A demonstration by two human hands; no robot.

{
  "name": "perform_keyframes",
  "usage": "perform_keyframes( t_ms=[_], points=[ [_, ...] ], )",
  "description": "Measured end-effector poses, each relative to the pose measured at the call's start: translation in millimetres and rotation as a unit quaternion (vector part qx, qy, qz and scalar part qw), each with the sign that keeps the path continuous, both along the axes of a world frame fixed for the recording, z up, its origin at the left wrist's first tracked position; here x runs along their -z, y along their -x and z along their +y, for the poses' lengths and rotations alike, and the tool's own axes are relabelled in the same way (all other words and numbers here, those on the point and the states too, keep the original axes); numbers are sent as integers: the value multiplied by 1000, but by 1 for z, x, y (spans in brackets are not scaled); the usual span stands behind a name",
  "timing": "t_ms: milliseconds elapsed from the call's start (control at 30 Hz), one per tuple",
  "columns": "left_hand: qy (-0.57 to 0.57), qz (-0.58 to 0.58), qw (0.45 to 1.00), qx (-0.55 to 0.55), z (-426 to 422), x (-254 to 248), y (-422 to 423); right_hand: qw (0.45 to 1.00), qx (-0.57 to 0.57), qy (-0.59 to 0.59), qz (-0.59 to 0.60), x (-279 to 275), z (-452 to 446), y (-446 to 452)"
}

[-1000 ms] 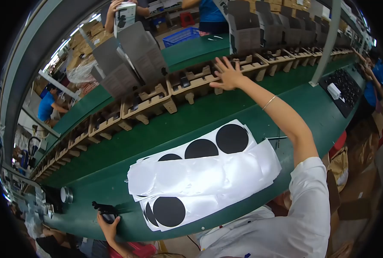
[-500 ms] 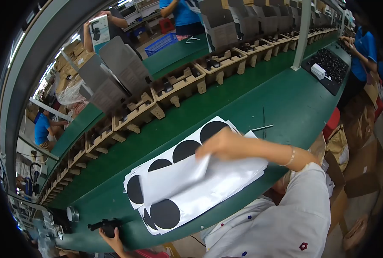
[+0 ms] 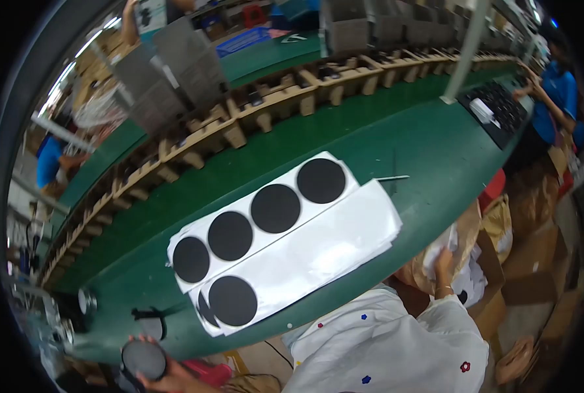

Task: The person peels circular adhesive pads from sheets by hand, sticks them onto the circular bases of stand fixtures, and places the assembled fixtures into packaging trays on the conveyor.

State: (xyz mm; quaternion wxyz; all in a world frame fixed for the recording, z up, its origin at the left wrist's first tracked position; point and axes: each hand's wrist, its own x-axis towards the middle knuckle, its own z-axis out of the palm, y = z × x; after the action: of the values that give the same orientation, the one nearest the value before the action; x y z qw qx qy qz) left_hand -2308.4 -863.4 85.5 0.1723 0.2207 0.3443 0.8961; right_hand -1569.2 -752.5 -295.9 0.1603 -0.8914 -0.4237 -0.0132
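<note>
At the bottom left, my left hand is wrapped around a round black disc whose flat face is turned up. Just above it on the green table lies a black mount with a rounded base. A stack of white sheets with large black round stickers lies mid-table. Down at the right, past the table edge, my right hand is among white paper by the cardboard; its fingers are blurred.
Brown moulded trays with black parts run along the far side, grey cartons standing in them. A thin tool lies beyond the sheets. A metal post rises near a black mat of small parts. Co-workers in blue stand nearby.
My right hand has left the stack and dropped to the right; the white sheet it was lifting no longer covers the stickers. My left hand has come nearer, turning a disc face up.
</note>
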Motion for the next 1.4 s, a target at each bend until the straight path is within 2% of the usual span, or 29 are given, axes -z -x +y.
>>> perform_keyframes(
  t_ms=[33,67,100,133,167,200,233,267,300,333,400,433,467,500,533,567,600,633,700,800,1000,1100,1233,1400],
  points=[
    [34,41,999,-11,6,-3,-9,988,-20,138,65,34,-7,-13],
    [54,77,995,14,10,-3,-14,927,-146,344,-13,2,-1,-5],
    [76,112,990,38,13,0,-18,924,-165,344,27,53,7,-41],
    [108,128,985,31,20,3,-21,942,-154,289,76,87,13,-72],
    [141,143,979,26,27,7,-26,969,-99,203,104,58,28,-65],
    [199,178,964,-15,33,9,-32,983,-40,116,135,6,34,-64],
    [256,211,942,-51,39,11,-37,996,27,22,83,-35,44,-53],
    [293,241,923,-68,43,14,-38,974,61,-215,41,-30,61,-77],
    [329,269,902,-80,48,17,-38,943,105,-313,-31,-86,65,-44],
    [339,262,899,-88,54,18,-43,897,145,-404,-104,-173,69,17],
    [336,299,890,-81,64,23,-40,774,25,-632,-18,-284,85,128],
    [339,317,883,-75,71,21,-44,756,-96,-645,51,-321,85,183],
    [352,329,874,-65,78,16,-49,723,-212,-647,119,-354,79,244],
    [364,342,865,-54,84,11,-52,734,-285,-582,202,-390,68,322],
    [377,392,837,-68,87,17,-46,718,-461,-454,255,-397,58,358],
    [390,437,807,-79,89,15,-47,683,-580,-386,218,-402,60,405],
    [402,442,798,-76,88,15,-47,670,-647,-319,174,-406,56,446],
    [411,448,790,-76,88,16,-46,577,-732,-276,233,-396,59,477],
    [416,423,803,-58,89,18,-41,588,-757,-161,235,-388,51,519],
    [423,394,815,-27,87,22,-34,598,-774,-124,168,-372,44,545],
    [403,331,851,57,91,46,-10,609,-774,-145,98,-369,43,553],
    [406,282,863,103,91,43,-4,603,-783,-114,107,-371,45,557],
    [405,223,876,137,93,36,-3,604,-773,-128,145,-370,44,561],
    [404,219,876,145,93,30,1,608,-768,-134,149,-372,45,569]
  ],
)
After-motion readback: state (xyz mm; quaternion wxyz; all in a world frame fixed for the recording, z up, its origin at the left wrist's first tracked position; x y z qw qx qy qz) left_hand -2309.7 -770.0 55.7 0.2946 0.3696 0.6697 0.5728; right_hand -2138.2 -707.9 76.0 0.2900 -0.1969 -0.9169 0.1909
